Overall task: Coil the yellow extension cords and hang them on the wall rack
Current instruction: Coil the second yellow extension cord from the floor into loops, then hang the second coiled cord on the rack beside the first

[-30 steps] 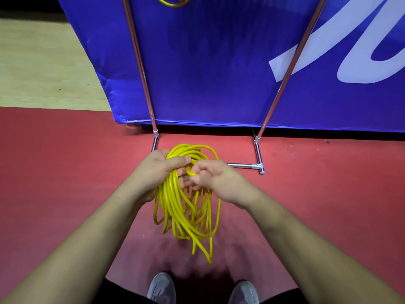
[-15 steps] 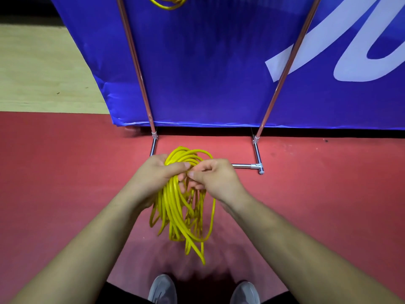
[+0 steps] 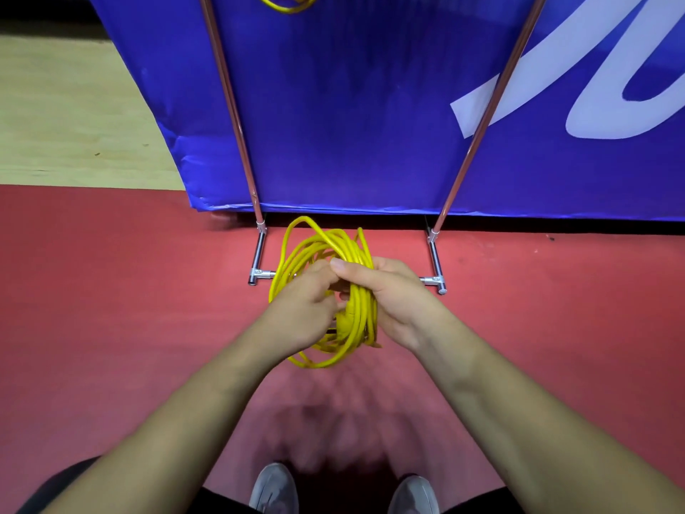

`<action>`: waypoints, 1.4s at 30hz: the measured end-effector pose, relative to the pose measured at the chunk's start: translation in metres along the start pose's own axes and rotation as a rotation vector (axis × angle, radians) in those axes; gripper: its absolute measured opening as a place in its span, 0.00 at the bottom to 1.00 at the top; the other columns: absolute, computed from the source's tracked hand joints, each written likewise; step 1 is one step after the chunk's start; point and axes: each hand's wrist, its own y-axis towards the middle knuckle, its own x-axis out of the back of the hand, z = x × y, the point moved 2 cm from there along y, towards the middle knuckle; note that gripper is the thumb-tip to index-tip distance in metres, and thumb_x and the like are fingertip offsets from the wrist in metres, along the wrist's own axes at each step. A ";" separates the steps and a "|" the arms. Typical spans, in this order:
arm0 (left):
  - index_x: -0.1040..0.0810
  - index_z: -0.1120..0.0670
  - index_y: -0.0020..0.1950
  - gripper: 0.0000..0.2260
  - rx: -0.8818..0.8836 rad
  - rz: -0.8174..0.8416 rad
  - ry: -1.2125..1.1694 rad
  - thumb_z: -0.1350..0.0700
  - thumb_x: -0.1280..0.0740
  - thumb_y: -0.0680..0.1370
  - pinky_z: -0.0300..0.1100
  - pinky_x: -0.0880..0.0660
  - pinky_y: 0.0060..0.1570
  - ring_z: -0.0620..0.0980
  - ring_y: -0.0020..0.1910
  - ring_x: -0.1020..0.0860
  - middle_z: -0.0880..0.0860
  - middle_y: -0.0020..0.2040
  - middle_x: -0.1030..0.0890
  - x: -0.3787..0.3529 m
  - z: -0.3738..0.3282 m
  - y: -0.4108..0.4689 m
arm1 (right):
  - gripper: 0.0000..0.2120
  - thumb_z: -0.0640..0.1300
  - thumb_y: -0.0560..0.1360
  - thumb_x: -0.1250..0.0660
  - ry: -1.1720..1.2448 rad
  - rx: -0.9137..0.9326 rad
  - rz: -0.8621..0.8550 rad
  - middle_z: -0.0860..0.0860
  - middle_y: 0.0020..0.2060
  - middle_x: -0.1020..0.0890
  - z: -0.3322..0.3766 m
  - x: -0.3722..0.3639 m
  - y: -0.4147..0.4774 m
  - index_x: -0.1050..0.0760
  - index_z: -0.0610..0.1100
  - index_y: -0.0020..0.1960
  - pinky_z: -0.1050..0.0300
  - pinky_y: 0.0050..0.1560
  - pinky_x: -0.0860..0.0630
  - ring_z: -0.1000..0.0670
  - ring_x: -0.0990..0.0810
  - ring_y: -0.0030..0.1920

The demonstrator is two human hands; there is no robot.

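The right grip [image 3: 393, 294] clenches round the gathered strands of the yellow cord [image 3: 357, 313], loops fanning above and below it, likely so the coil cannot spring apart. The left grip [image 3: 304, 306], touching beside it, curls round strands at the coil's middle, seemingly tidying them.

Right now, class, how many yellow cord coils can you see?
2. One coil is in the left hand and right hand; the other coil hangs at the top edge, cut off. More may be hidden.

The cord [image 3: 357, 309] is a loose yellow coil of many loops, gripped by the left hand [image 3: 304, 309] and right hand [image 3: 393, 294] in front of the rack [image 3: 237, 116]. A second cord [image 3: 287, 3], also yellow, shows between the rack's poles at the top edge, mostly cut off.
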 end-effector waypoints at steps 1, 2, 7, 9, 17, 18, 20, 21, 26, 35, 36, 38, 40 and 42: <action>0.21 0.58 0.53 0.12 -0.080 -0.042 0.140 0.62 0.40 0.72 0.42 0.28 0.54 0.50 0.51 0.25 0.53 0.52 0.26 0.004 -0.002 0.001 | 0.12 0.38 0.75 0.31 0.029 -0.006 0.006 0.37 0.43 0.19 0.002 0.001 -0.001 0.22 0.32 0.55 0.49 0.41 0.19 0.42 0.19 0.40; 0.20 0.56 0.48 0.09 -0.139 -0.081 0.262 0.60 0.39 0.74 0.37 0.31 0.52 0.49 0.47 0.27 0.53 0.50 0.29 0.009 -0.001 0.002 | 0.10 0.38 0.75 0.31 0.039 -0.009 -0.006 0.39 0.39 0.19 0.003 0.001 -0.002 0.21 0.33 0.53 0.52 0.37 0.19 0.44 0.20 0.37; 0.28 0.50 0.51 0.14 0.056 -0.222 0.064 0.46 0.31 0.69 0.41 0.25 0.49 0.43 0.48 0.23 0.49 0.49 0.22 0.022 -0.001 0.002 | 0.04 0.34 0.76 0.34 -0.025 0.024 -0.065 0.41 0.33 0.19 0.010 0.006 -0.002 0.21 0.35 0.46 0.57 0.30 0.22 0.49 0.22 0.29; 0.26 0.47 0.51 0.19 0.088 -0.084 0.100 0.37 0.32 0.67 0.43 0.25 0.49 0.41 0.48 0.23 0.45 0.48 0.21 0.024 0.000 0.001 | 0.04 0.33 0.76 0.35 -0.037 0.007 -0.058 0.38 0.35 0.19 0.014 0.011 -0.003 0.22 0.34 0.47 0.56 0.30 0.21 0.47 0.21 0.31; 0.25 0.49 0.47 0.01 -0.031 -0.015 0.296 0.54 0.34 0.77 0.43 0.29 0.38 0.42 0.37 0.25 0.47 0.38 0.22 0.032 0.004 -0.001 | 0.07 0.32 0.72 0.34 -0.533 0.110 -0.096 0.40 0.36 0.16 0.014 0.030 0.000 0.19 0.41 0.40 0.52 0.39 0.24 0.47 0.20 0.36; 0.26 0.49 0.46 0.02 -0.013 -0.065 0.287 0.55 0.34 0.77 0.44 0.28 0.36 0.44 0.35 0.23 0.47 0.36 0.21 0.034 0.002 -0.002 | 0.05 0.33 0.70 0.32 -0.672 0.157 -0.136 0.43 0.33 0.18 0.014 0.035 0.000 0.20 0.41 0.38 0.53 0.37 0.27 0.48 0.23 0.34; 0.25 0.48 0.45 0.05 -0.001 -0.165 0.198 0.58 0.33 0.77 0.41 0.25 0.34 0.47 0.32 0.21 0.47 0.33 0.19 0.044 -0.003 -0.005 | 0.03 0.35 0.69 0.29 -0.859 0.196 -0.154 0.47 0.30 0.23 0.013 0.042 0.001 0.22 0.37 0.41 0.54 0.34 0.29 0.51 0.27 0.32; 0.24 0.48 0.45 0.06 -0.010 -0.171 0.176 0.60 0.33 0.76 0.37 0.26 0.30 0.45 0.28 0.22 0.46 0.31 0.20 0.048 -0.007 -0.007 | 0.05 0.35 0.68 0.29 -0.943 0.198 -0.139 0.48 0.30 0.25 0.013 0.045 0.002 0.24 0.36 0.41 0.53 0.33 0.29 0.52 0.28 0.31; 0.16 0.45 0.50 0.07 -0.355 -0.093 0.572 0.49 0.34 0.76 0.38 0.34 0.46 0.41 0.42 0.25 0.44 0.43 0.20 0.062 -0.017 -0.008 | 0.05 0.36 0.67 0.31 -1.215 0.175 0.026 0.54 0.27 0.28 0.019 0.038 -0.005 0.26 0.41 0.40 0.59 0.28 0.32 0.56 0.32 0.25; 0.18 0.51 0.54 0.16 0.101 0.004 -0.110 0.53 0.33 0.68 0.44 0.22 0.49 0.44 0.44 0.19 0.48 0.42 0.16 0.036 -0.020 0.006 | 0.05 0.29 0.66 0.32 -0.840 0.041 0.452 0.47 0.33 0.21 0.007 0.018 -0.017 0.21 0.34 0.42 0.55 0.39 0.27 0.49 0.25 0.35; 0.18 0.51 0.56 0.18 0.176 0.130 -0.244 0.49 0.33 0.68 0.43 0.23 0.55 0.44 0.50 0.18 0.49 0.48 0.15 0.037 -0.017 0.003 | 0.07 0.30 0.64 0.34 -0.743 0.022 0.434 0.42 0.36 0.21 0.005 0.019 -0.016 0.21 0.36 0.41 0.47 0.42 0.28 0.44 0.25 0.38; 0.20 0.50 0.60 0.21 0.129 0.336 -0.225 0.44 0.31 0.70 0.42 0.27 0.61 0.46 0.57 0.20 0.51 0.56 0.17 0.040 -0.016 -0.006 | 0.11 0.31 0.60 0.37 -0.558 -0.025 0.365 0.39 0.36 0.21 0.005 0.024 -0.015 0.22 0.35 0.41 0.43 0.42 0.30 0.40 0.26 0.38; 0.24 0.49 0.65 0.24 0.061 0.437 -0.108 0.46 0.27 0.71 0.43 0.26 0.59 0.48 0.58 0.20 0.50 0.58 0.18 0.040 -0.021 -0.011 | 0.16 0.31 0.57 0.39 -0.452 -0.060 0.365 0.40 0.34 0.21 0.011 0.025 -0.017 0.24 0.29 0.44 0.49 0.41 0.29 0.43 0.24 0.35; 0.26 0.46 0.63 0.24 0.089 0.407 -0.025 0.52 0.24 0.69 0.40 0.23 0.50 0.43 0.49 0.19 0.46 0.51 0.17 0.039 -0.024 -0.009 | 0.20 0.33 0.56 0.37 -0.383 -0.057 0.392 0.38 0.35 0.21 0.017 0.025 -0.018 0.26 0.24 0.46 0.52 0.40 0.26 0.42 0.22 0.34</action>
